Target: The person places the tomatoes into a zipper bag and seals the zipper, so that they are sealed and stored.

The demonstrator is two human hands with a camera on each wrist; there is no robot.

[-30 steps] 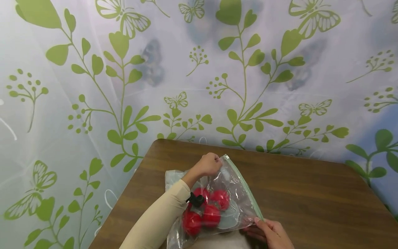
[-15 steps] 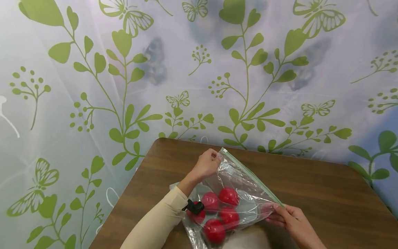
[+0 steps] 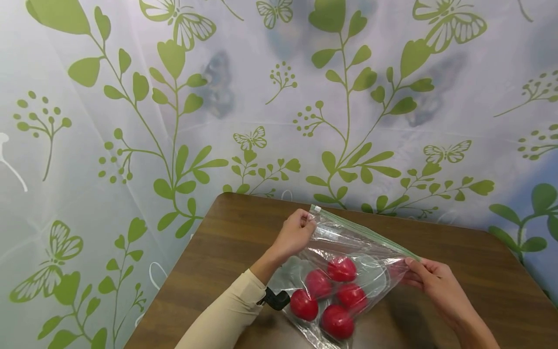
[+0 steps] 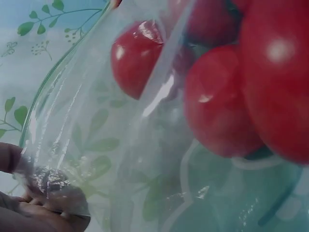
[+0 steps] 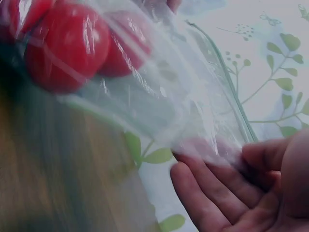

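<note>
A clear zip bag [image 3: 333, 240] with a green zip strip [image 3: 368, 231] is stretched between my two hands over the table. Several tomatoes [image 3: 338, 322], red and glossy, lie bunched in its lower part. My left hand [image 3: 294, 233] pinches the bag's upper left corner, just below the white slider [image 3: 317, 209]. At the other end of the strip, my right hand [image 3: 440, 286] grips the corner between thumb and fingers. Pale printed patches on the bag show among the tomatoes [image 4: 219, 101] in the left wrist view. In the right wrist view, the thumb presses the film against the fingers [image 5: 219, 188].
The brown wooden table [image 3: 244, 223] lies beneath, its back edge close to a hanging cloth [image 3: 270, 97] printed with green leaves and butterflies. A black wrist camera [image 3: 276, 298] on the left sleeve's cuff sits right beside the tomatoes.
My right hand has moved up and to the right, drawing the zip strip out straighter. The tomatoes have shifted right with the bag. The left hand has risen slightly, keeping its grip.
</note>
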